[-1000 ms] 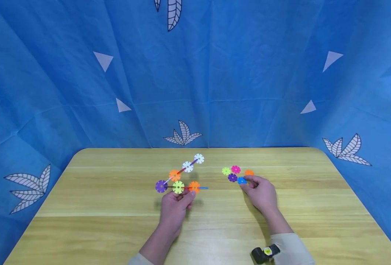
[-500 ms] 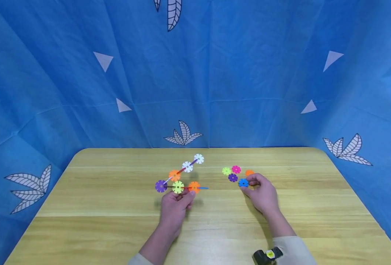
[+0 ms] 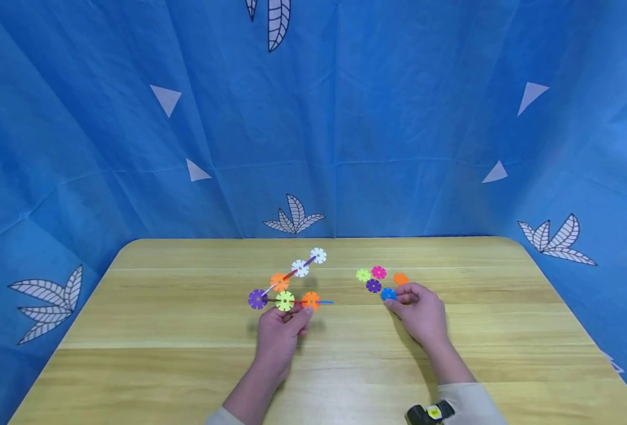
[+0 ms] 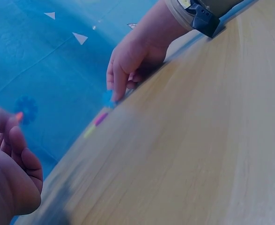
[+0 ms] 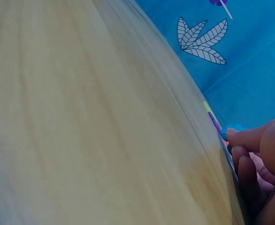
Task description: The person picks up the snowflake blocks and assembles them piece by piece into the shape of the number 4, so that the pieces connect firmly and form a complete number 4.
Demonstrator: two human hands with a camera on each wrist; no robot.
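In the head view my left hand (image 3: pixel 278 339) grips a bent chain of notched plastic discs by its near arm, thumb against an orange disc (image 3: pixel 307 298). A lime disc (image 3: pixel 281 302) sits behind the fingers, and a purple disc (image 3: pixel 255 301) forms the corner. From there the other arm runs back to two white discs (image 3: pixel 297 272); a blue disc stands edge-on at the near arm's right end. My right hand (image 3: pixel 425 316) pinches a loose blue disc (image 3: pixel 388 294) between thumb and fingers, low over the table. In the right wrist view this blue disc (image 5: pixel 230 129) is partly covered by the thumb.
Beside the right hand lie loose discs: lime (image 3: pixel 363 275), pink (image 3: pixel 379 272), purple (image 3: pixel 374 286) and orange (image 3: pixel 401 278). The wooden table (image 3: pixel 159 366) meets a blue patterned cloth (image 3: pixel 372 118) behind. A black strapped device (image 3: pixel 425 414) sits on the right wrist.
The right hand has drawn the blue disc slightly toward me, and more of its face shows than a second ago. The left hand and the chain stay almost still.
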